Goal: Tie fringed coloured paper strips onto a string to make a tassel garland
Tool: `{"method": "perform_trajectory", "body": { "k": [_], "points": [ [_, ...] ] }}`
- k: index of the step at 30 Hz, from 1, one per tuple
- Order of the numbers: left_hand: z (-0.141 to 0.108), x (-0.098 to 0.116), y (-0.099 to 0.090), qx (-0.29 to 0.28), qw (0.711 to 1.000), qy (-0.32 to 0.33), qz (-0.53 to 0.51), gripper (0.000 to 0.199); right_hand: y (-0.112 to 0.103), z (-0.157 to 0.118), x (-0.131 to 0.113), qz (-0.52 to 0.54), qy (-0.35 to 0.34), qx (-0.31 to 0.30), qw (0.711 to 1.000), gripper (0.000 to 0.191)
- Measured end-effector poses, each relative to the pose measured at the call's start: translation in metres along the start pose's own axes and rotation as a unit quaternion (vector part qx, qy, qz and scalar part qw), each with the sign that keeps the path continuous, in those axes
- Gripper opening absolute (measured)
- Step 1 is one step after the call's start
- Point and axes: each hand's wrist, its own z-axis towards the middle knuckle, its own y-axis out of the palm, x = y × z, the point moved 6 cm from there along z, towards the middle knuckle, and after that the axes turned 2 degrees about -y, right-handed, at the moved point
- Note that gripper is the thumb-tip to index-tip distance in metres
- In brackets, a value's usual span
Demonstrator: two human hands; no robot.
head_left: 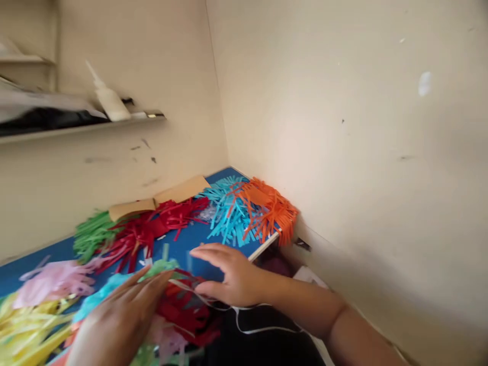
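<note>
My left hand (124,310) lies over a bunch of fringed paper, its fingers stretched out and slightly blurred. Beside and beneath it show turquoise fringe (99,295), light green fringe (163,267) and red fringe (183,310). To the right, my right hand (238,274) hovers near the table edge, thumb and fingers apart, with nothing visible between them. A thin white string (263,330) runs from the fringe near my left fingertips, under my right hand and across the dark cloth below. Part of the fringe is hidden behind my left hand.
On the blue table (190,236) lie green (93,234), dark red (168,218), blue (229,213), orange (270,208), pink (57,284) and yellow fringes (34,325). Brown cardboard (183,190) rests by the wall. A shelf (72,129) holds a white nozzle bottle (112,101).
</note>
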Motion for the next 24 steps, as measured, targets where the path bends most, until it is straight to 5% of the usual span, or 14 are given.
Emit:
{"method": "perform_trajectory", "body": {
  "k": [2, 5, 8, 11, 12, 15, 17, 20, 24],
  "points": [
    [0.002, 0.010, -0.012, 0.016, 0.996, 0.040, 0.082, 0.034, 0.034, 0.034, 0.002, 0.041, 0.006, -0.043, 0.998, 0.045],
    [0.014, 0.017, -0.019, 0.033, 0.989, 0.037, 0.140, 0.035, 0.052, 0.056, 0.022, 0.091, 0.074, -0.100, 0.988, 0.027],
    [0.022, 0.014, -0.022, 0.040, 0.992, -0.065, 0.100, 0.036, 0.047, 0.056, 0.033, 0.130, 0.099, -0.079, 0.983, 0.039],
    [0.029, 0.009, -0.020, 0.065, 0.978, -0.199, 0.014, 0.036, 0.059, 0.049, 0.034, 0.096, 0.090, -0.082, 0.988, 0.094],
    [0.032, 0.008, -0.017, 0.077, 0.968, -0.238, -0.017, 0.036, 0.067, 0.046, 0.036, 0.091, 0.094, -0.085, 0.988, 0.100],
    [0.043, 0.007, -0.001, 0.126, 0.934, -0.293, -0.162, 0.046, 0.090, 0.041, 0.048, 0.177, 0.107, -0.058, 0.977, 0.062],
    [0.047, 0.005, 0.017, 0.163, 0.894, -0.282, -0.309, 0.078, 0.092, 0.042, 0.060, 0.264, 0.125, -0.003, 0.956, 0.038],
    [0.036, -0.002, 0.058, 0.177, 0.797, -0.325, -0.478, 0.117, 0.080, 0.044, 0.074, 0.331, 0.169, 0.062, 0.926, 0.032],
    [0.001, 0.002, 0.113, 0.140, 0.652, -0.424, -0.613, 0.103, 0.067, 0.045, 0.083, 0.348, 0.224, 0.102, 0.905, 0.038]
  ]
}}
